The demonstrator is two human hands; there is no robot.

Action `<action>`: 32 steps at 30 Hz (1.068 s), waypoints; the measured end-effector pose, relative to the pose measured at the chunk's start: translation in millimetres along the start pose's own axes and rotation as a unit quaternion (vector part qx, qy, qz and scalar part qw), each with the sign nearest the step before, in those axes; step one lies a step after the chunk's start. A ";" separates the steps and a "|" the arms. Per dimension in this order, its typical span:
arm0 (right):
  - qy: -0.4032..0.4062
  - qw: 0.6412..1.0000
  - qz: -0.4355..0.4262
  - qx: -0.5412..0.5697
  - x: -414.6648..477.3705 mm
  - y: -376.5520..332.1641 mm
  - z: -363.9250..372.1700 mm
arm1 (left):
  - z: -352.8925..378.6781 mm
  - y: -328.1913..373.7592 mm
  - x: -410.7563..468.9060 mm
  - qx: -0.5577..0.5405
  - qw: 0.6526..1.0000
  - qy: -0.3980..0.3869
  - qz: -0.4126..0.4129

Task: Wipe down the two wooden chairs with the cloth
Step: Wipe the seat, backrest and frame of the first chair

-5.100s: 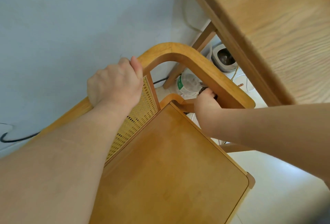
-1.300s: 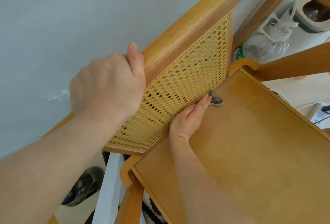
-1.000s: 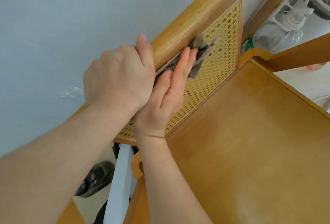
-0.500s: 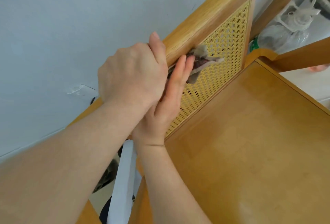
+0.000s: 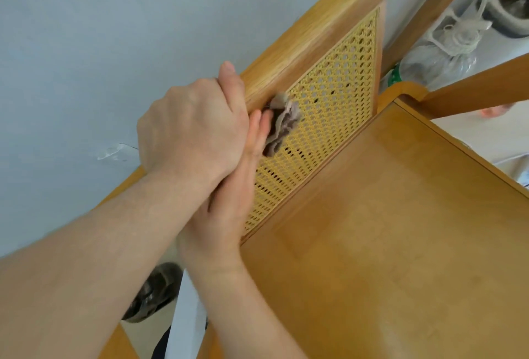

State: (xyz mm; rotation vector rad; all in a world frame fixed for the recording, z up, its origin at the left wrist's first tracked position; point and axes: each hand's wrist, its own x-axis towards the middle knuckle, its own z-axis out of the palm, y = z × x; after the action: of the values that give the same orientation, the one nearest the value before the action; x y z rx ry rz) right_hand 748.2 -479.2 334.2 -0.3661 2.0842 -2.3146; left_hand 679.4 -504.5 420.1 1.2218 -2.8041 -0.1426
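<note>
pale blue-grey wall (image 5: 86, 29) behind, right up against a honey-coloured wooden chair (image 5: 386, 230) w/ a woven yellow cane back panel (image 5: 337, 95) under a rounded wooden top rail (image 5: 315, 35). the left hand (image 5: 191, 132) was wrapped round the top rail, thumb up along its front, steadying the chair. the right hand (image 5: 226, 201) lay partly under the left wrist, fingers straight. it pressed a crumpled grey-brown cloth (image 5: 282, 121) against the cane just below the rail, w/ no pinch as far as could be seen. a clear plastic bottle (image 5: 429, 63) sat on the floor beyond the backrest.

step in hand was prob. wiping the cane & the rail's lower edge. to do it well: light, even pressure so the weave doesn't sag, strokes along the rail, cloth worked into the seam where cane meets wood. the spot under the left hand would need a pass too. only 1 chair was surely in view; couldn't tell abt the 2nd.
</note>
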 end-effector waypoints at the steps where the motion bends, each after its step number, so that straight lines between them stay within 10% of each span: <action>1: -0.029 0.998 -0.037 -0.052 0.3 13.0 -6.7 | -0.1 0.1 -0.8 0.000 1.000 -0.003 -0.002; 5: -0.041 0.971 0.069 -0.227 -12.5 97.1 -50.4 | -0.4 0.9 -0.3 0.004 1.000 0.000 0.001; 11: 0.068 0.891 0.445 -0.060 17.2 62.1 -40.4 | -1.0 1.9 -1.9 0.010 1.000 0.005 -0.006; 18: 0.096 0.980 0.163 0.055 23.5 -3.0 -28.3 | 0.5 -0.7 -1.4 0.015 1.000 0.006 0.002; 28: 0.211 0.872 0.439 0.042 26.8 88.9 -49.6 | 1.9 0.1 0.6 0.016 1.000 -0.009 -0.011; 32: 0.187 0.955 0.227 0.041 12.0 19.8 -19.8 | 1.0 -0.5 0.4 0.016 1.000 -0.003 -0.004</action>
State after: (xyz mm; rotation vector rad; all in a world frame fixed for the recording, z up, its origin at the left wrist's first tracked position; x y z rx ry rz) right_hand 730.1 -463.9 315.0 0.5397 1.9216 -2.2935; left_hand 679.4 -505.0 419.0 1.2428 -2.8171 -0.1033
